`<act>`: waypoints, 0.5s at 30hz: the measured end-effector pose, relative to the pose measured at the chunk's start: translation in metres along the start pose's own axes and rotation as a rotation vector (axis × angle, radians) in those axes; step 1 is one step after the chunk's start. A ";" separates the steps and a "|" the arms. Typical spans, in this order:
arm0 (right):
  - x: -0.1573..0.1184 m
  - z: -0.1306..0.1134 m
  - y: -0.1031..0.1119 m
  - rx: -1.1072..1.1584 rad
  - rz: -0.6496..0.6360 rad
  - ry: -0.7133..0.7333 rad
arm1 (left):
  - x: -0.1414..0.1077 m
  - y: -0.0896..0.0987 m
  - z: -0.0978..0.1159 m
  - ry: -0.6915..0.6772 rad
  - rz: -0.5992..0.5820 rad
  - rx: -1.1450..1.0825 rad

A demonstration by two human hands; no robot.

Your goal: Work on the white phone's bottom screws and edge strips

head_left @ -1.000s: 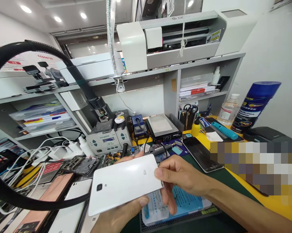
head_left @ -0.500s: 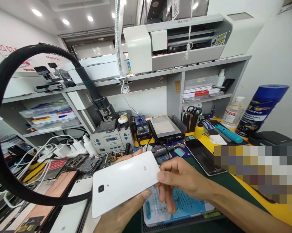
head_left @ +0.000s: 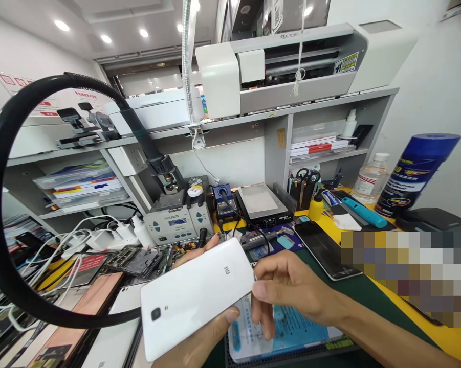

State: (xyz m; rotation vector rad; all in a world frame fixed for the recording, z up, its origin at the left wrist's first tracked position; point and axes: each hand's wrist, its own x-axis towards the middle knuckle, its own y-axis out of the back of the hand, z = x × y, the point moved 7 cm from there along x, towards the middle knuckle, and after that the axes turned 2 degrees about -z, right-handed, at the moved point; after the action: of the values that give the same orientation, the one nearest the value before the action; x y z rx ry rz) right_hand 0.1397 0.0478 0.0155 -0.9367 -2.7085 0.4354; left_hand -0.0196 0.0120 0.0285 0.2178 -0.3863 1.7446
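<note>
A white phone (head_left: 195,299) is held up with its back facing me, its camera at the lower left and a logo near the right end. My left hand (head_left: 205,337) is wrapped round it from underneath, the thumb on the lower edge and fingertips showing past the upper edge. My right hand (head_left: 291,286) is at the phone's right end, thumb and index finger at the corner, the other fingers curled below. Under the hands lies a blue and white packet (head_left: 291,332) on the green mat (head_left: 379,301).
A dark-screened phone (head_left: 324,248) lies right of my hands. Several phones and a black flexible hose (head_left: 61,317) are on the left. Behind stand a soldering station (head_left: 180,222), a flat heating plate (head_left: 263,204), a yellow bottle (head_left: 315,206) and a blue spray can (head_left: 418,174).
The phone has tilted slightly, its left end coming lower and nearer. Both hands keep nearly the same places on it. The whole view has shifted a little.
</note>
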 end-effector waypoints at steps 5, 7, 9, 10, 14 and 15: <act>-0.001 -0.002 -0.002 -0.001 -0.010 0.003 | 0.001 -0.004 0.001 0.003 -0.026 -0.005; -0.002 -0.003 -0.003 -0.003 -0.014 -0.003 | 0.002 -0.006 0.000 0.008 -0.049 -0.004; -0.002 -0.003 -0.002 -0.009 -0.004 -0.006 | 0.003 -0.008 0.000 0.003 -0.082 -0.009; -0.002 -0.002 -0.001 -0.011 0.000 -0.005 | 0.004 -0.009 0.000 -0.005 -0.100 -0.013; -0.002 0.000 0.001 0.005 -0.018 0.012 | 0.003 -0.011 -0.003 0.008 -0.156 -0.036; -0.002 0.001 0.001 0.009 -0.029 0.017 | 0.003 -0.011 -0.005 0.023 -0.161 -0.043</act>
State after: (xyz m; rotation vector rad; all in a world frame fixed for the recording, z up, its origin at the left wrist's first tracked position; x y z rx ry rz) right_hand 0.1415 0.0469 0.0136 -0.8937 -2.6987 0.4320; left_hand -0.0087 0.0182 0.0267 0.1929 -0.3788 1.5780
